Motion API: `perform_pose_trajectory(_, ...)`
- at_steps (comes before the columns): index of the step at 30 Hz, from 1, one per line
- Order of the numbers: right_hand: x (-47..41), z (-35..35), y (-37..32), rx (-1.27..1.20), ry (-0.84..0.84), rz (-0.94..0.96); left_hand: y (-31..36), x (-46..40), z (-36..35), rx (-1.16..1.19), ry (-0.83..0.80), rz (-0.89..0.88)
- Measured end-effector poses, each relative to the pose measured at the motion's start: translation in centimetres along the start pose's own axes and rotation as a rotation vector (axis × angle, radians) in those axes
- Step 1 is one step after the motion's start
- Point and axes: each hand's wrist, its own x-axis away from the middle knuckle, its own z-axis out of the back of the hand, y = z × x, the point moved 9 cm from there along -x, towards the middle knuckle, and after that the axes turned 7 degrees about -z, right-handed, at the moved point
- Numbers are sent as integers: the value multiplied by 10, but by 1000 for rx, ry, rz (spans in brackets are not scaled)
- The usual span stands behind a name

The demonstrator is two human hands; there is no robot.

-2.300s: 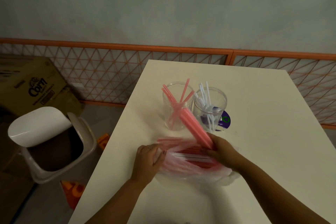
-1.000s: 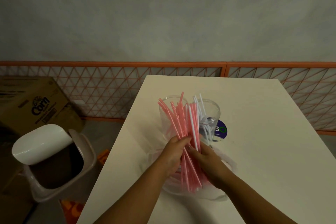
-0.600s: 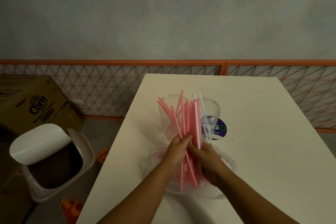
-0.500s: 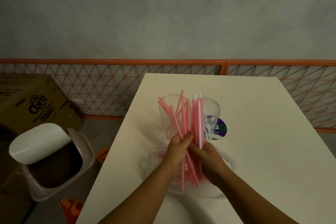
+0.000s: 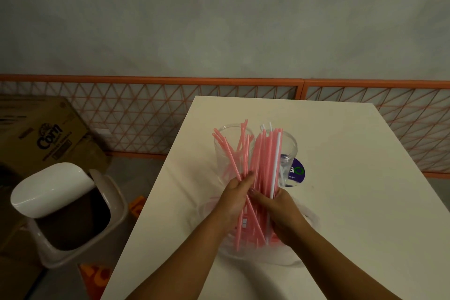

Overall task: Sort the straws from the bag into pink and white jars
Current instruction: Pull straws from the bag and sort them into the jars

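Note:
A bundle of straws (image 5: pixel 261 158), mostly pink with one white straw (image 5: pixel 275 165) on its right side, stands upright between both hands. My left hand (image 5: pixel 235 198) grips the bundle from the left. My right hand (image 5: pixel 280 212) grips it from the right. Behind the bundle stand two clear jars: the left jar (image 5: pixel 222 153) holds pink straws, the right jar (image 5: pixel 289 151) holds white straws. The clear plastic bag (image 5: pixel 287 254) lies on the table under my hands.
The white table (image 5: pixel 341 202) has its left edge close to my left arm. A purple round lid or sticker (image 5: pixel 298 173) lies right of the jars. On the floor to the left stand an open bin (image 5: pixel 68 214) and a cardboard box (image 5: pixel 43 139). An orange mesh fence (image 5: pixel 146 109) runs behind.
The straw bundle came out of the bag and now stands upright in both hands. Since half a second ago the white straw has shifted to the bundle's right edge.

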Motion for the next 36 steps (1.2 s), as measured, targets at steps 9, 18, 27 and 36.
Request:
perform_pose_trajectory(9, -4, 3, -10, 113, 74, 67, 20, -6, 10, -109, 106, -175)
perform_pose_trajectory(18, -8, 6, -3, -50, 32, 9, 17, -17, 14, 12, 118, -138)
perform_pose_trajectory(27, -17, 20, -3, -25, 77, 6, 70, -47, 18, 276, 81, -231)
perform_pose_trajectory(36, -23, 11, -14, -15, -85, 52, 161, -87, 54, 153, 304, -599)
